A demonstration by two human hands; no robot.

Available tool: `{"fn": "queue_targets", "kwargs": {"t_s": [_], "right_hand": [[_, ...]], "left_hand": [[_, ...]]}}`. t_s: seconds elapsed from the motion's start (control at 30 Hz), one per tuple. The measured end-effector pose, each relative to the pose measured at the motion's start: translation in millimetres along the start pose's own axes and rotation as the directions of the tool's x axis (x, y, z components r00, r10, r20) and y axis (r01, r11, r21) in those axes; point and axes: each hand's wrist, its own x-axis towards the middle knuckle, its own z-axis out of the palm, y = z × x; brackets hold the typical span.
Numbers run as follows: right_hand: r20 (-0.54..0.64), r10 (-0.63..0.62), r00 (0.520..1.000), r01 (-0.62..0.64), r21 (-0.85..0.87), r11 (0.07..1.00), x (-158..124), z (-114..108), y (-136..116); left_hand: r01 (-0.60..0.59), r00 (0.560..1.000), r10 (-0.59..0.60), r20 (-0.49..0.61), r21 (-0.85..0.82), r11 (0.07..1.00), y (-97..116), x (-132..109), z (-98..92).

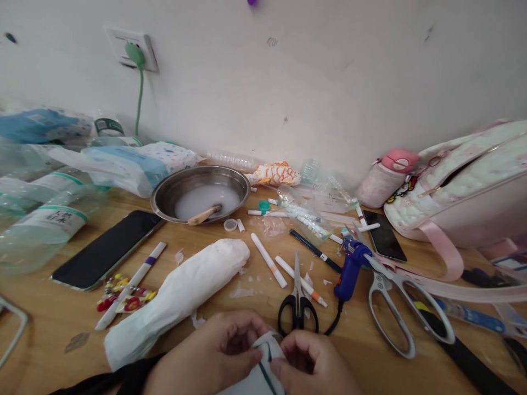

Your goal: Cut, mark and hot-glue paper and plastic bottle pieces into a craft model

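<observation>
At the bottom middle, my left hand [222, 351] and my right hand [310, 362] pinch the upper edge of a white sheet with dark green lines [263, 373] between thumbs and fingers. Whether it is paper or thin plastic, I cannot tell; its lower part leaves the picture. Just beyond my fingers lie black-handled scissors [297, 302], points facing away. To the left of them rests a fish-shaped form wrapped in white [185, 291]. White markers [268, 260] lie between this form and the scissors.
A metal bowl [158, 206] holds cloudy liquid and a wooden-handled tool. Plastic bottles [49, 222] and a phone [107, 249] lie left. Rightward are a blue glue gun [349, 269], large metal scissors [391, 323], a pink bottle [381, 178] and a bag [473, 192]. An orange-patterned fish [278, 173] lies by the wall.
</observation>
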Motion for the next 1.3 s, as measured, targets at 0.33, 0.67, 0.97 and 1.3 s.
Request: {"fn": "queue_targets", "kwargs": {"t_s": [0.33, 0.67, 0.97, 1.3], "right_hand": [[0.086, 0.041, 0.995, -0.05, 0.104, 0.993, 6, -5, 15], [0.064, -0.061, 0.996, 0.054, 0.108, 0.993, 3, -23, 7], [0.035, -0.08, 0.996, 0.074, 0.154, 0.985, 2, -26, 4], [-0.148, -0.057, 0.987, 0.099, 0.297, 0.95, -3, -23, -2]], "left_hand": [[0.011, 1.0, -0.011, -0.006, -0.069, 0.998, 3, 4, -3.6], [-0.011, 0.994, -0.032, -0.103, -0.39, 0.921, 3, 2, -4.0], [-0.011, 1.0, 0.02, 0.006, -0.661, 0.75, 8, -1, 0.3], [-0.134, 0.987, 0.07, -0.141, -0.514, 0.847, 6, 0, -7.0]]}}
